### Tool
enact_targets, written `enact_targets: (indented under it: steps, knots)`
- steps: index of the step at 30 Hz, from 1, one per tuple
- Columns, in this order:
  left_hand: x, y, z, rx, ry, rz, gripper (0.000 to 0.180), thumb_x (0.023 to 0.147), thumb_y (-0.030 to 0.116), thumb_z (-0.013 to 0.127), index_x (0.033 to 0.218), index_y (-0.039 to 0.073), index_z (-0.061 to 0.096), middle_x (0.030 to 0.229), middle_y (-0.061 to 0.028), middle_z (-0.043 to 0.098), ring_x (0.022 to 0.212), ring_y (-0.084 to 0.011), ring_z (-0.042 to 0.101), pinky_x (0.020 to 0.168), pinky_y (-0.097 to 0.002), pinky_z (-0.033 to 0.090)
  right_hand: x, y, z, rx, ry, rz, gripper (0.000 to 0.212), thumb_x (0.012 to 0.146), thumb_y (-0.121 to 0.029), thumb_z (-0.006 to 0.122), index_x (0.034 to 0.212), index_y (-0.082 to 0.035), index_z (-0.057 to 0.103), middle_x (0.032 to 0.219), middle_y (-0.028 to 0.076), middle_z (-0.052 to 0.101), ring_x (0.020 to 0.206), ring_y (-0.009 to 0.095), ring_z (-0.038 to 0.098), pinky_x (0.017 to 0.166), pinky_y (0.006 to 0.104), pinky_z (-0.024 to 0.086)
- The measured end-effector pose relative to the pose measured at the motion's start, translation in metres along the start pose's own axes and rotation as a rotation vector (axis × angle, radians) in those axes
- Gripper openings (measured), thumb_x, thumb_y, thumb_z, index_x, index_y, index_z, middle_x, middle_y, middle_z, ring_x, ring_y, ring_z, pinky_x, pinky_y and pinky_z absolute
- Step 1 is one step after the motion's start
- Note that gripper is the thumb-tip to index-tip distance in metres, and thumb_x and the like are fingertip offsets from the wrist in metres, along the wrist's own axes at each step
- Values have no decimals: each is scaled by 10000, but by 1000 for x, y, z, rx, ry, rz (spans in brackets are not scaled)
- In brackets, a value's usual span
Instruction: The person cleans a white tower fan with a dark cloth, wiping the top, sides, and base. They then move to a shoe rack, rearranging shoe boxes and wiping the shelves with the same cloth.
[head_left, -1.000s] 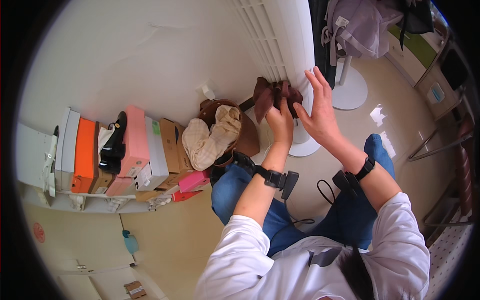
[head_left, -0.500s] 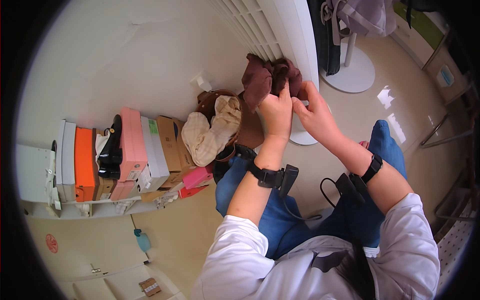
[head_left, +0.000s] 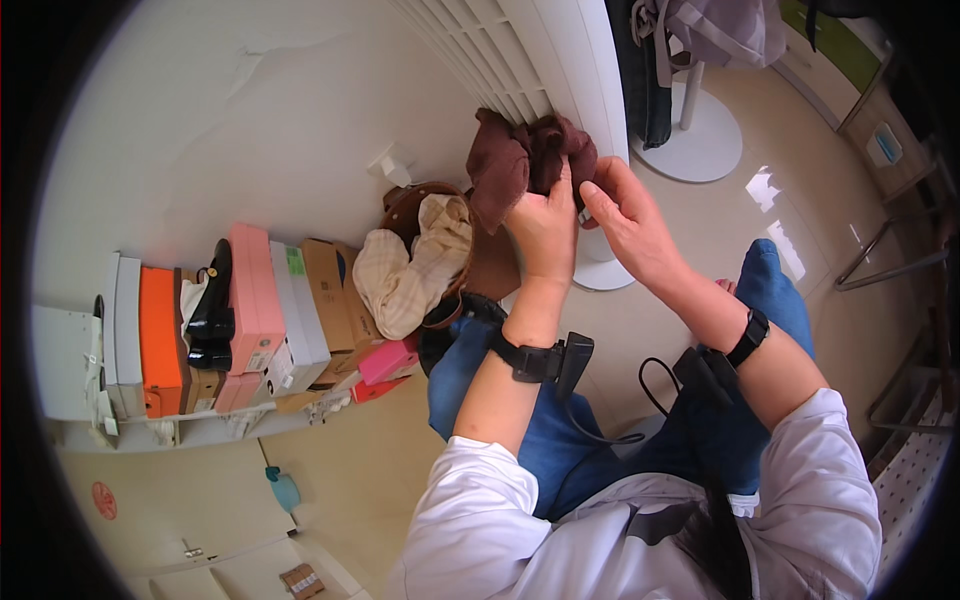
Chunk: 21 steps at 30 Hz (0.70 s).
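Observation:
A crumpled maroon cloth (head_left: pixel 499 172) is bunched up against the slatted grille of a tall white appliance (head_left: pixel 575 60). My left hand (head_left: pixel 545 225) grips the cloth from below, its thumb pointing up over the fabric and its other fingers hidden in the folds. At the cloth's right edge, my right hand (head_left: pixel 628 212) has its fingers curled behind the fabric and its thumb bent toward it, pinching the edge. Black straps with small black devices sit around both forearms.
To the left stands a brown basket (head_left: pixel 398 213) holding a cream checked cloth (head_left: pixel 405 270). Beside it, several shoe boxes (head_left: pixel 165 330) line a white shelf, with black shoes (head_left: pixel 212 310) among them. A round white stand base (head_left: pixel 700 140) is on the tiled floor at the right.
The view has shifted slightly, so the cloth and hands appear a little farther left. My right hand has moved slightly at the cloth's edge; the left hand keeps its hold.

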<state>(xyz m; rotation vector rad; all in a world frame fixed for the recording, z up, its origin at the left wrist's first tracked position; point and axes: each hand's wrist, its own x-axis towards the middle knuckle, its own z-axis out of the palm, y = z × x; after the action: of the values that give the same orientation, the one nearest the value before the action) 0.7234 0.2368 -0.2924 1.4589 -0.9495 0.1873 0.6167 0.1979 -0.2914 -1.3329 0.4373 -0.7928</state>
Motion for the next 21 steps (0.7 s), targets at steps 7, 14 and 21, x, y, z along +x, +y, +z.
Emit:
enact_targets:
  steps: [7,14,21]
  knots:
    - [0,22,0,-177,-87,-216,345,901,153,689,1118,-89,574,1077,-127,644,983,-209,607,869,-313,473,-5,-1,-8,9,-64,70,321,977,-230,556,1191,2,497,1042,68,583,909,112,537,774,273,471]
    - [23,20,3,-96,113,47,372,903,214,697,1078,-90,572,1078,-137,622,981,-204,588,870,-312,473,-1,-19,1,175,-145,-106,360,987,-257,550,1244,-21,461,1098,59,556,980,117,515,823,289,462]
    - [3,8,9,-172,32,-134,321,913,154,657,1091,-100,572,1075,-134,628,963,-206,589,859,-313,480,-6,-8,-7,60,-190,-1,388,995,-297,536,1246,-12,456,1102,63,552,979,123,516,834,292,460]
